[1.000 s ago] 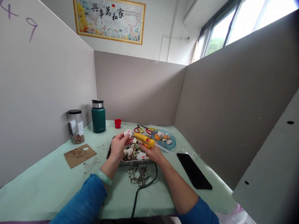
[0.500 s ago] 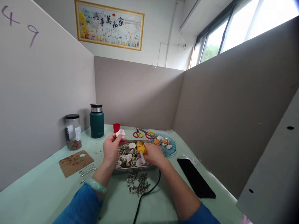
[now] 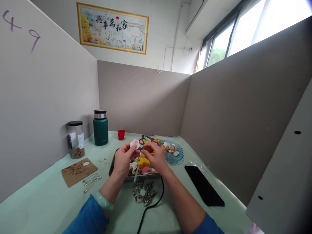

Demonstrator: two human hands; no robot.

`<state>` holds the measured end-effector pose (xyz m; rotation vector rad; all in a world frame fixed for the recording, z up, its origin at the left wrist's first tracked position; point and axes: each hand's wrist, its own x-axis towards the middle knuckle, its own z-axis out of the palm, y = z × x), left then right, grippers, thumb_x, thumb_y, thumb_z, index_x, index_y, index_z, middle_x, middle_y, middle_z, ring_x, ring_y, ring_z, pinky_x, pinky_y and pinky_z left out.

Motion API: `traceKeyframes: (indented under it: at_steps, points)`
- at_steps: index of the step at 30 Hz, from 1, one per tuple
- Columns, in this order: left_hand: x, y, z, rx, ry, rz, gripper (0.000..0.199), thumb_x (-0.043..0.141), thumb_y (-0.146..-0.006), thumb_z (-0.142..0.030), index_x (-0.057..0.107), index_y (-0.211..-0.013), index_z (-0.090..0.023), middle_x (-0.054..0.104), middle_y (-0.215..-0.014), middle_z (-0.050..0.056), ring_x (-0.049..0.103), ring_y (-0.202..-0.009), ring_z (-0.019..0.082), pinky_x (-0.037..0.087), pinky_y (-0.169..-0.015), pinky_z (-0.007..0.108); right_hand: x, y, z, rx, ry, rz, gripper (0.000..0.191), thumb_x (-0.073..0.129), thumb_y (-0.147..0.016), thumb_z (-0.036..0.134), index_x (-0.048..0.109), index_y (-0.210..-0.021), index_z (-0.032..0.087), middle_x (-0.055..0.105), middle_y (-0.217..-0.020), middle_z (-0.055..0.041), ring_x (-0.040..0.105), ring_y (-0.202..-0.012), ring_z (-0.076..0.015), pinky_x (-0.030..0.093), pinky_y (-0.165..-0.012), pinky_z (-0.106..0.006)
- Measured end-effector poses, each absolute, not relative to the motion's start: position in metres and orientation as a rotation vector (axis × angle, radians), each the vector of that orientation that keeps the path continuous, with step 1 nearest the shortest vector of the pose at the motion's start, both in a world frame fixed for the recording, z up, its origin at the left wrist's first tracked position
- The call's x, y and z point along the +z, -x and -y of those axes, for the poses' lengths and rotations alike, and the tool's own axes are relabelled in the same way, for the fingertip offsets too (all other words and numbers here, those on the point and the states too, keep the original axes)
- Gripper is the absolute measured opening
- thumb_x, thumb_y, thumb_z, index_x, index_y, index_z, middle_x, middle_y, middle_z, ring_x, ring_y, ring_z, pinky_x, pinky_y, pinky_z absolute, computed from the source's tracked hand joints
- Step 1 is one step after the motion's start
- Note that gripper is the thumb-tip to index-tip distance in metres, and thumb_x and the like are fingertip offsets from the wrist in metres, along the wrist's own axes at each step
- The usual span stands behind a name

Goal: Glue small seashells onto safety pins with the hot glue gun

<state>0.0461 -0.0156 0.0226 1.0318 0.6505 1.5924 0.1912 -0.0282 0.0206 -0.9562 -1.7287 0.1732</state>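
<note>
In my left hand (image 3: pixel 124 157), thumb and fingers pinch a white shell (image 3: pixel 135 143) with a pink patch, held up above the tray. Close beside it is my right hand (image 3: pixel 157 159), its thumb and fingertips almost meeting the left fingers. A yellow glue gun (image 3: pixel 143 161) is held under the right hand, its pale glue stick (image 3: pixel 136 174) sticking out toward me. Part of the gun's grip is hidden by the hand. Below both hands lies a metal tray (image 3: pixel 112 165) of mixed shells.
A pile of metal clips (image 3: pixel 144 193) and the black cord (image 3: pixel 143 214) lie in front. To the left are large pins (image 3: pixel 91 180), brown cardboard (image 3: pixel 79 170), a jar (image 3: pixel 76 139) and a green bottle (image 3: pixel 100 128). A blue plate (image 3: pixel 179 152) and black phone (image 3: pixel 204 185) are right.
My left hand has moved right and slightly down with the shell. My right hand has shifted left, bringing the two hands together, and the glue gun has turned and moved slightly left.
</note>
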Motion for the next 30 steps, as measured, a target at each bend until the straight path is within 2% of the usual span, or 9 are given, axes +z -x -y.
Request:
traceKeyframes:
  at_steps: [5, 12, 18, 30]
  points:
    - [0.017, -0.05, 0.014, 1.535, -1.081, -0.679, 0.04, 0.076, -0.06, -0.036, 0.063, -0.086, -0.01, 0.061, -0.06, 0.0, 0.056, -0.052, 0.01, 0.047, -0.052, 0.02, 0.012, -0.188, 0.027, 0.316, 0.939, 1.635, 0.021, 0.054, -0.083, 0.038, 0.061, -0.085, 0.019, 0.063, -0.075, -0.0017, 0.055, -0.063, -0.0126, 0.045, -0.064, -0.024]
    - [0.012, -0.053, 0.019, 1.485, -1.118, -0.685, 0.04, 0.077, -0.058, -0.04, 0.063, -0.083, -0.011, 0.062, -0.063, 0.001, 0.057, -0.053, 0.011, 0.049, -0.054, 0.023, 0.009, -0.185, 0.03, 0.446, 0.984, 1.486, 0.022, 0.051, -0.083, 0.04, 0.055, -0.076, 0.019, 0.058, -0.064, 0.001, 0.053, -0.053, -0.0112, 0.043, -0.055, -0.023]
    - [0.012, -0.057, 0.02, 1.469, -1.117, -0.676, 0.037, 0.076, -0.059, -0.038, 0.063, -0.082, -0.011, 0.063, -0.064, 0.001, 0.057, -0.052, 0.01, 0.049, -0.054, 0.022, 0.003, -0.186, 0.022, 0.643, 0.909, 1.388, 0.026, 0.055, -0.079, 0.043, 0.053, -0.074, 0.018, 0.058, -0.064, 0.0014, 0.052, -0.049, -0.0096, 0.044, -0.051, -0.021]
    - [0.015, -0.057, 0.027, 1.436, -1.15, -0.688, 0.037, 0.077, -0.059, -0.04, 0.064, -0.079, -0.012, 0.062, -0.063, 0.001, 0.058, -0.052, 0.011, 0.05, -0.055, 0.023, -0.003, -0.189, 0.019, 0.782, 0.838, 1.322, 0.026, 0.058, -0.076, 0.042, 0.053, -0.069, 0.017, 0.054, -0.057, 0.0038, 0.046, -0.046, -0.0077, 0.04, -0.049, -0.021]
